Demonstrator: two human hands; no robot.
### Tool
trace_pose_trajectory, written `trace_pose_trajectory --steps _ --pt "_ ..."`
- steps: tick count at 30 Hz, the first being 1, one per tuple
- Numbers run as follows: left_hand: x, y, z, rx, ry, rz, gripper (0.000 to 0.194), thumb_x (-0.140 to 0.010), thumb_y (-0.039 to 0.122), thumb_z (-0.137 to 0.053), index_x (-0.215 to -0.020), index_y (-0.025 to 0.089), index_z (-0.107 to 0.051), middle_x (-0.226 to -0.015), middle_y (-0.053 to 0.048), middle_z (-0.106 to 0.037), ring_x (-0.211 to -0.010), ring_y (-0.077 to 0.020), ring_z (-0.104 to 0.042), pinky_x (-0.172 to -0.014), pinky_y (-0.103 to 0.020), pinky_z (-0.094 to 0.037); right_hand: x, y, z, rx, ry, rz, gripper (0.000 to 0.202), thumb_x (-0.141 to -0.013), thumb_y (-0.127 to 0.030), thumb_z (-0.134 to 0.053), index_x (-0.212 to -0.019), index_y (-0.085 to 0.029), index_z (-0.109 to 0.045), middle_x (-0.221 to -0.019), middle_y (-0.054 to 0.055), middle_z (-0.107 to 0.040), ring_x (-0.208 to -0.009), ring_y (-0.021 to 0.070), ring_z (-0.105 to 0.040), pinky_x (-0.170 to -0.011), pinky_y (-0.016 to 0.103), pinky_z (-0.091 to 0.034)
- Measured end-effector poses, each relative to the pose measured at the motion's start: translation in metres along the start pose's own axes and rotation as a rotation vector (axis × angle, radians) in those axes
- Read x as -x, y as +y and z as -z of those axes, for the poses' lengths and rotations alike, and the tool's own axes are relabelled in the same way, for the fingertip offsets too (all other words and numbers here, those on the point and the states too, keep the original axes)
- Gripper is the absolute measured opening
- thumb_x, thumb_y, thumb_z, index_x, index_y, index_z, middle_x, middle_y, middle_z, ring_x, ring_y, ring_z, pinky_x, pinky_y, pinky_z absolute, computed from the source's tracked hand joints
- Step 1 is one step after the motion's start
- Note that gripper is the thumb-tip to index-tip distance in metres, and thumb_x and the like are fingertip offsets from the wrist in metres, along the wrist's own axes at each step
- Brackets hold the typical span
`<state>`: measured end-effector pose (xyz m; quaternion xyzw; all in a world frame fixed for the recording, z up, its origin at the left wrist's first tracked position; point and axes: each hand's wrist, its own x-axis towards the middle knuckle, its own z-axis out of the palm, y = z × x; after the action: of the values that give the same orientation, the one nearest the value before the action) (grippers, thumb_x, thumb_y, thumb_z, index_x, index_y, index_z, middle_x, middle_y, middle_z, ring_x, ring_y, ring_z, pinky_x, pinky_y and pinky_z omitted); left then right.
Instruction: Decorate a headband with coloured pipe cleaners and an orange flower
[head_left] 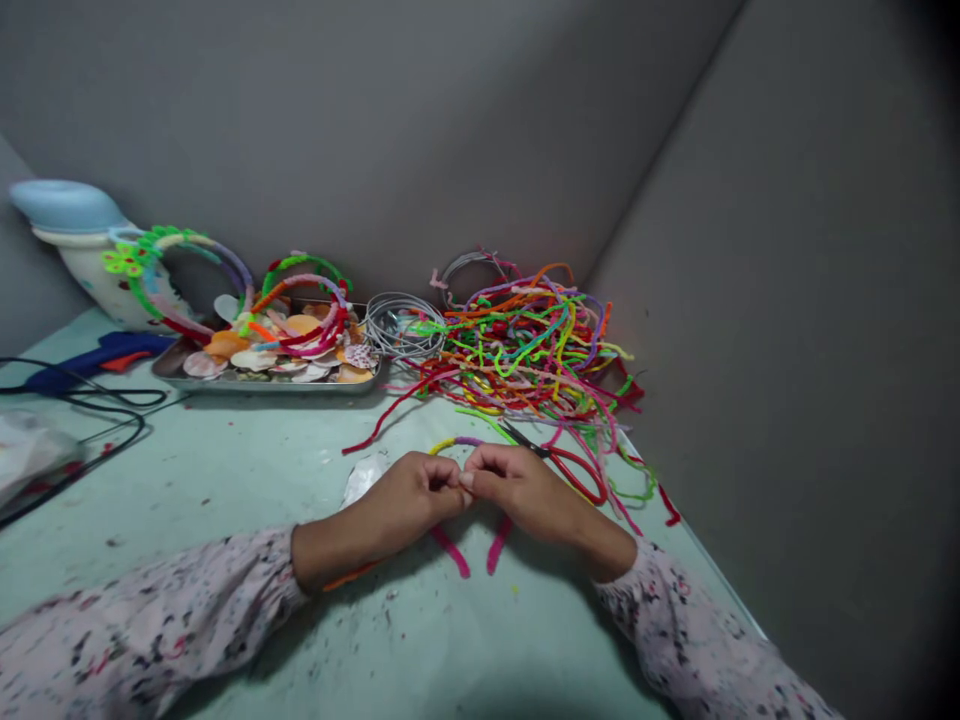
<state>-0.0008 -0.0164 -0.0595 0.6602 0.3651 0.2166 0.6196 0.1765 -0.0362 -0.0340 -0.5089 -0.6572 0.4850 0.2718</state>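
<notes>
Just in front of me, my left hand (420, 492) and my right hand (521, 490) meet fingertip to fingertip, both closed in a pinch. Between them is a fuzzy wrapped pipe-cleaner hoop (456, 441), mostly hidden by my hands. Its yellow and purple arc shows beyond my fingers, and two pink ends (453, 555) stick out below. The exact spot they pinch is covered. An orange pipe cleaner (352, 577) shows under my left wrist. Red-handled scissors (577, 474) lie just beyond my right hand, blades partly open.
A heap of colourful pipe cleaners (525, 345) sits at the back, beside coiled grey wire (405, 325). Left of it, a metal tray (270, 385) holds shells and decorated hoops. A blue glue gun (97, 358), black cable (112, 455) and blue-lidded container (97, 250) stand farther left. Walls border the table.
</notes>
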Motion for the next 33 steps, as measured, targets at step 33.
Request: trace_pose_trajectory --steps 33 --pt "0.0 0.007 -0.001 0.246 0.189 0.039 0.017 -0.077 0.03 -0.058 -0.069 0.016 -0.053 -0.057 0.006 -0.041 -0.051 -0.0081 -0.031 -0.05 -0.024 -0.021 -0.005 0.01 -0.001 -0.371 0.034 -0.115 0.014 -0.076 -0.027 -0.059 -0.084 -0.016 -0.058 -0.056 -0.004 -0.052 -0.045 0.007 -0.039 -0.043 0.021 -0.024"
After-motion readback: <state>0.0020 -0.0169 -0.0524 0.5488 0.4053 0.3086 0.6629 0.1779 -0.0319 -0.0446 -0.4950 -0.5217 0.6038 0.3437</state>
